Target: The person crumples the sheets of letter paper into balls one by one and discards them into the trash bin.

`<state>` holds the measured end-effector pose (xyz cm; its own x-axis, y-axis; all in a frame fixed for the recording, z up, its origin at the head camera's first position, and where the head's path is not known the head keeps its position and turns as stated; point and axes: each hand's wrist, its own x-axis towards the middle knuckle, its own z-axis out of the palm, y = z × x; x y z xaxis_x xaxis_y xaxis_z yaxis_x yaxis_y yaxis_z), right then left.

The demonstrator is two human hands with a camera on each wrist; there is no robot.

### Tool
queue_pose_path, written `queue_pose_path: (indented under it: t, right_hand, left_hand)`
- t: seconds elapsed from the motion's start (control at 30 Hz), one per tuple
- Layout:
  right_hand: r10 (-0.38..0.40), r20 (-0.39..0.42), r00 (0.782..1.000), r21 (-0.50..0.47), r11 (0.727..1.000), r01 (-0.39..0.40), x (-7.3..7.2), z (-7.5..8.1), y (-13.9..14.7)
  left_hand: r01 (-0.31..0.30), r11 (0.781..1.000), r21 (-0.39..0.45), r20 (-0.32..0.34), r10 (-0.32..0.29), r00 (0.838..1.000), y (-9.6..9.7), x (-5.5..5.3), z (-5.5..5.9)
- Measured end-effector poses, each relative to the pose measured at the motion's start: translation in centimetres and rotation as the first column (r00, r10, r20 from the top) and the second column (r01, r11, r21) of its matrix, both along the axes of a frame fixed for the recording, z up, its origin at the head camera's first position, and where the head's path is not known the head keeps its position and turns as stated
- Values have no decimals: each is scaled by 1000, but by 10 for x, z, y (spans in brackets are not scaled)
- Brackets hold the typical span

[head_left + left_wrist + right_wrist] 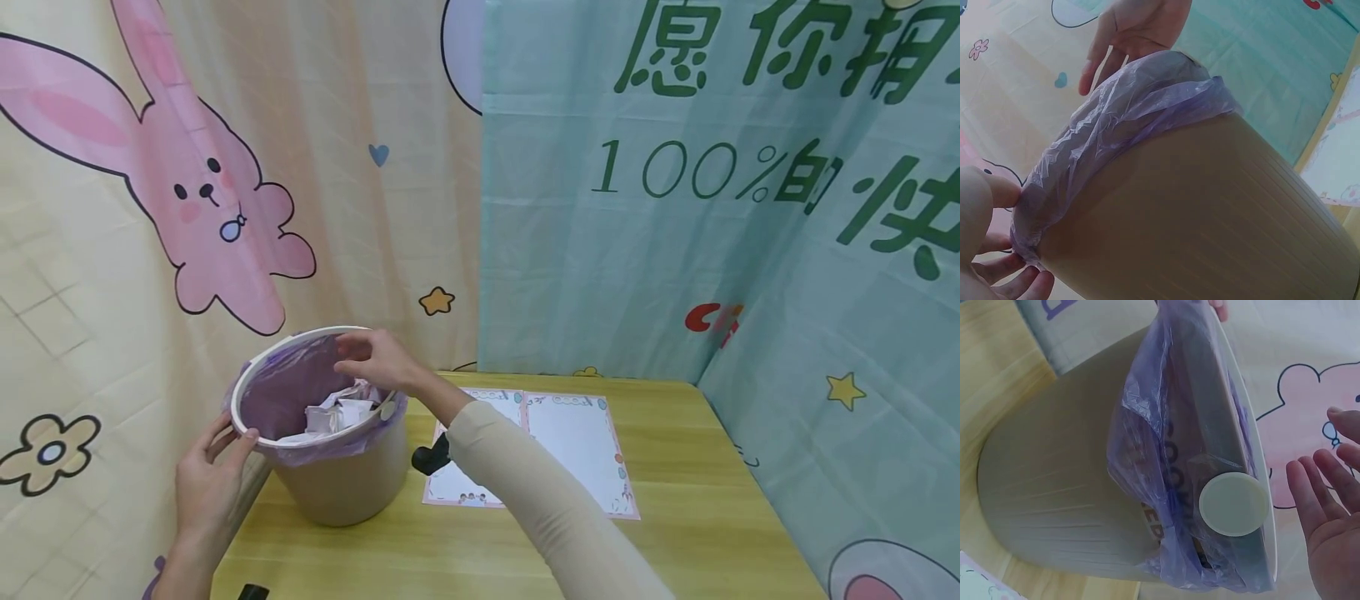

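The left hand (206, 479) pinches the bin (341, 487) just ahead of it while the right hand (378, 360), fingers loosely spread and empty, hovers above crumpled paper (336, 415), probably the reaching-in step, where a grab calls for dipping lower.

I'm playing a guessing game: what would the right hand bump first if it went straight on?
Probably the purple bag lining the bin, though how high the right hand is stays unclear.

Beige bin (341, 487), white rim (237, 407), purple liner (292, 392), yellow wood-grain table (682, 475), pink-bordered white sheets (577, 442)
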<state>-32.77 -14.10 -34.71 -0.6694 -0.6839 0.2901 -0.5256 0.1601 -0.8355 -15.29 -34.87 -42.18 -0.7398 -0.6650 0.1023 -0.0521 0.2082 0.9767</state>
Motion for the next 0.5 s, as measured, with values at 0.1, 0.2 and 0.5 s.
queue_pose_path:
  t: [0.1, 0.2, 0.5]
  right_hand:
    - [9, -9, 1000, -4, 1000, -9, 0, 0, 3]
    - [19, 4, 1000, -18, 1000, -19, -1, -1, 6]
    - [22, 42, 999, -66, 998, -20, -4, 6, 22]
  left_hand:
    - [1, 1000, -25, 24, -1, 1000, 0, 1, 1]
    - [3, 999, -50, 27, -1, 1000, -1, 1, 3]
    - [-32, 977, -212, -7, 31, 999, -3, -2, 17]
